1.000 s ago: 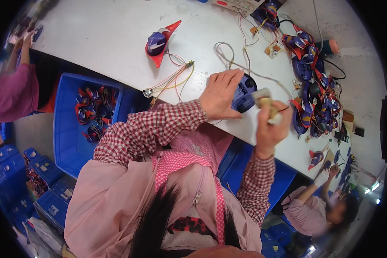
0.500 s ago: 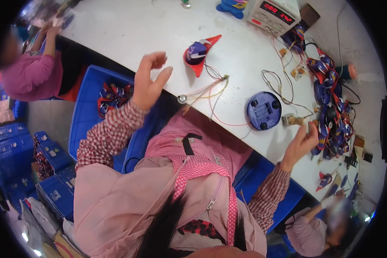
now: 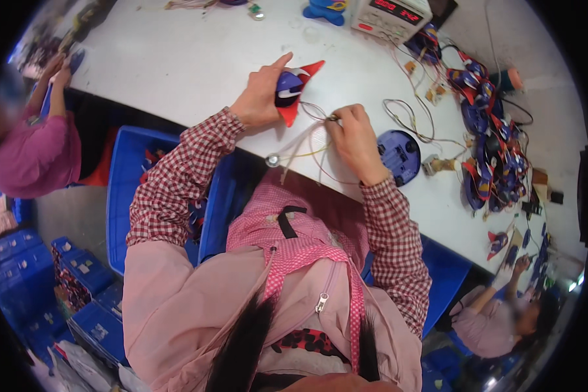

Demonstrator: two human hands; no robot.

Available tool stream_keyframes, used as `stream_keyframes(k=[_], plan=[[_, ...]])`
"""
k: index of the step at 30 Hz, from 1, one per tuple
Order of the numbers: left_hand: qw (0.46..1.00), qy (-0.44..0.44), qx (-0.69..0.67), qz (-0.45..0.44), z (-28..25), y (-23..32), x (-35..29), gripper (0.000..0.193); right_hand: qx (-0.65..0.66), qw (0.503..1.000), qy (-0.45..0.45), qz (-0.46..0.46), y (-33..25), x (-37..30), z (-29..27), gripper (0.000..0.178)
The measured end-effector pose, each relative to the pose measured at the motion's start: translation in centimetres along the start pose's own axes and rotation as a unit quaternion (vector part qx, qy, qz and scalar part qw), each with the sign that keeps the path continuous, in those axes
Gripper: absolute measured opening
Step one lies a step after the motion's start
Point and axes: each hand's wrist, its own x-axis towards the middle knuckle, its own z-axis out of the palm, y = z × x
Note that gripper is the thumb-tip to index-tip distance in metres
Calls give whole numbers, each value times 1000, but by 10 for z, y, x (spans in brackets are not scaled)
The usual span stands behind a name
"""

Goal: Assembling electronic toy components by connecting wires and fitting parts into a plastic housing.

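Toy (image 3: 291, 90), red and purple, rests on the white surface (image 3: 189, 72), with the left hand (image 3: 259, 98) curved against its left side; whether it grips, I cannot tell. The right hand (image 3: 357, 142) is narrow, pinching the wires (image 3: 317, 111) near the toy. A purple disc (image 3: 402, 155) lies just beside that hand.

- Our left forearm (image 3: 189, 163) slants up and to the right; our right forearm (image 3: 395, 235) slants up and to the left.
- Our 2 hands sit near each other but apart.
- Our left hand (image 3: 260, 98) is cupped in a grip, 1 finger (image 3: 283, 61) stretched outward.
- Our right hand (image 3: 358, 142) leans left, fingertips (image 3: 343, 116) drawn together in a pinch.
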Motion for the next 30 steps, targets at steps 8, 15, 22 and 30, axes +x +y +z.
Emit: stream_keyframes(k=[8, 15, 22, 30], plan=[[946, -3, -317, -65, 8, 57, 13, 91, 332, 919, 44, 207, 1, -31, -68, 21], [815, -142, -561, -23, 75, 113, 47, 90, 326, 875, 168, 315, 44, -86, -98, 16], [961, -109, -199, 159, 110, 121, 55, 79, 17, 951, 207, 228, 61, -106, -74, 20], [973, -39, -57, 222, 85, 132, 45, 79, 235, 917, 249, 206, 39, -103, -75, 22]])
